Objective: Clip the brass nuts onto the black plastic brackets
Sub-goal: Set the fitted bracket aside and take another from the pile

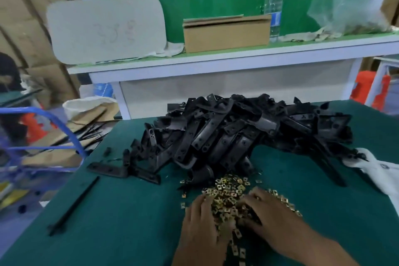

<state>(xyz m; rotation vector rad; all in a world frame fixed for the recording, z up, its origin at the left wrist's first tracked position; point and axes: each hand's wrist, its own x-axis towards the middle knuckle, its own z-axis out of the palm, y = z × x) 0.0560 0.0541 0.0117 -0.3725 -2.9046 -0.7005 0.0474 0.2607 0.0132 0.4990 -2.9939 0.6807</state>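
A large heap of black plastic brackets (pixel 233 131) covers the middle of the green table mat (pixel 121 222). Just in front of it lies a pile of small square brass nuts (pixel 228 188). My left hand (pixel 203 222) rests on the left side of the nut pile, fingers spread over the nuts. On the right side of the pile lies my right hand (pixel 269 211), fingers reaching into the nuts. The two hands flank the pile, nuts between them. Whether either hand pinches a nut is hidden.
A single bracket (pixel 108 169) and a thin black strip (pixel 73 207) lie at the left of the mat. A white cloth (pixel 380 170) sits at the right edge. Behind stands a white shelf (pixel 216 60) with a cardboard box (pixel 226 33) and a water bottle (pixel 273 4).
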